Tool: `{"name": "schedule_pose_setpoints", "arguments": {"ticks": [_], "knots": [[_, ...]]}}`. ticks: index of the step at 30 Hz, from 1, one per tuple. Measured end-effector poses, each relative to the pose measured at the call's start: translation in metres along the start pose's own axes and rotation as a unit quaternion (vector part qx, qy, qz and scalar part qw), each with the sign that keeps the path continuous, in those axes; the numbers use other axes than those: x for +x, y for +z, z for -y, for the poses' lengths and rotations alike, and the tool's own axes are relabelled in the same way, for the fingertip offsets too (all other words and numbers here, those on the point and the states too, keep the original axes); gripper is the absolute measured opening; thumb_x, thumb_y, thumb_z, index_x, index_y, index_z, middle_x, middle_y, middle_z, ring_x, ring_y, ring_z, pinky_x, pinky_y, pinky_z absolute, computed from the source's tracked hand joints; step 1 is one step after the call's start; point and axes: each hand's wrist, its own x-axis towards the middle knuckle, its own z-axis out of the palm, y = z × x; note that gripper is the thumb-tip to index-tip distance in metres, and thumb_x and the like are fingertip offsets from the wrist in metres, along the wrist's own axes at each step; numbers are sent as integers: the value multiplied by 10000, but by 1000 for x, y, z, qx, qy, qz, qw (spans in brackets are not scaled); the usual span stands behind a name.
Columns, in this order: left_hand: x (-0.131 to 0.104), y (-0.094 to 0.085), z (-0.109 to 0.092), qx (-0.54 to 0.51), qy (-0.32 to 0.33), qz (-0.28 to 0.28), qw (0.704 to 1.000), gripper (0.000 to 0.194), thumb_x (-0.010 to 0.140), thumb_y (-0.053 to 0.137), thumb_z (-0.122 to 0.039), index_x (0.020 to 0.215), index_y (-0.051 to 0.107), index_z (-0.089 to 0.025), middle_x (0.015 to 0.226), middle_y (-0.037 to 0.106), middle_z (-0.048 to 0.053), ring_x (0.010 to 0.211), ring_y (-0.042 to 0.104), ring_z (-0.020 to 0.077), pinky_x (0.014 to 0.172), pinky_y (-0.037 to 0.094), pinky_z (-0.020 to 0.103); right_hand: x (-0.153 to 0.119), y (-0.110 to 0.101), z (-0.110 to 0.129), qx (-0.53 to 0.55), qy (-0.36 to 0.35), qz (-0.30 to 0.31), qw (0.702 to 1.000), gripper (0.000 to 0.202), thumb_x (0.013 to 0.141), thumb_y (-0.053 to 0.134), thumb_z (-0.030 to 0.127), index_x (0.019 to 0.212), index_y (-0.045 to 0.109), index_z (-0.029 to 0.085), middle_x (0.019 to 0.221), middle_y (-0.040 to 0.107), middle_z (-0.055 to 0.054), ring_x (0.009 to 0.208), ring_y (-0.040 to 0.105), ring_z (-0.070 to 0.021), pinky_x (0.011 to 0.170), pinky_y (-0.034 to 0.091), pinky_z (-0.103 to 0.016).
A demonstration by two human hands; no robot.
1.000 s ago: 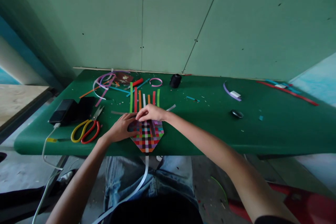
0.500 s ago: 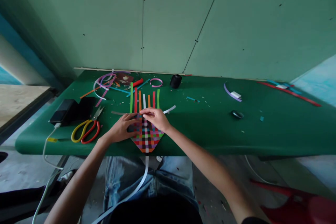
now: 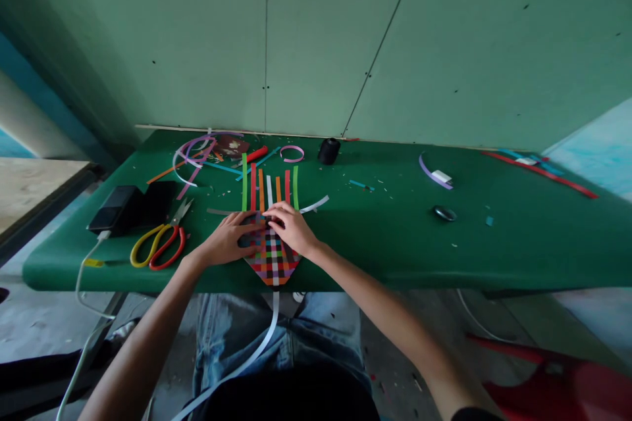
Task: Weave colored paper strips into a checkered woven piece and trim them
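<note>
A woven paper mat of coloured strips lies at the near edge of the green desk, its loose strips fanned toward the far side. The left hand is laid flat on the mat's left part, fingers spread and gripping nothing, apparently so that the weave is kept from shifting. The right hand is set on the mat's far edge, its fingertips bent onto the strip ends; whether a strip is pinched cannot be told. Scissors lie to the left, a white strip hangs toward the lap. Compared with a second ago, the right hand has been lowered from above the mat onto it, and the arm drawn nearer.
</note>
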Motion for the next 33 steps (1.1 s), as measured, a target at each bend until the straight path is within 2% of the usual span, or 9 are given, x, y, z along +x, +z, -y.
{"name": "schedule_pose_setpoints", "arguments": {"ticks": [4,8,17,25,33], "knots": [[0,0,0,-3,0,-6,1000,547,924,711,-564,1439,657,-387,1610,473,68,1414,479,366,1207,383,576,-1,2,-2,-21,-11,6,1000,301,981,614,87,1217,724,239,1246,608,-86,994,705,-178,942,615,-357],[-1,2,2,-6,-4,-9,1000,542,918,719,-556,1423,667,-367,1605,481,70,1417,481,359,1207,385,572,-1,2,-3,-36,-29,14,999,302,979,617,80,1216,710,242,1249,588,-87,995,698,-179,957,610,-364],[0,1,2,-6,-7,0,1000,586,923,698,-590,1451,626,-346,1608,482,71,1426,478,347,1208,374,546,6,-3,3,-41,7,59,997,301,975,586,46,1207,676,215,1295,565,-97,899,706,-146,920,620,-345],[0,2,2,-10,-6,-4,1000,570,921,701,-584,1421,633,-318,1583,507,84,1411,491,341,1200,379,534,20,-5,10,-23,64,101,993,402,892,640,-27,1219,674,205,1269,594,-87,809,702,-118,827,618,-293],[0,0,0,-11,1,1,1000,558,916,723,-558,1419,637,-332,1573,512,86,1397,500,341,1189,389,539,22,-4,12,17,156,83,984,352,844,712,-13,1142,693,174,1171,675,-71,731,700,-103,751,588,-254]]}}
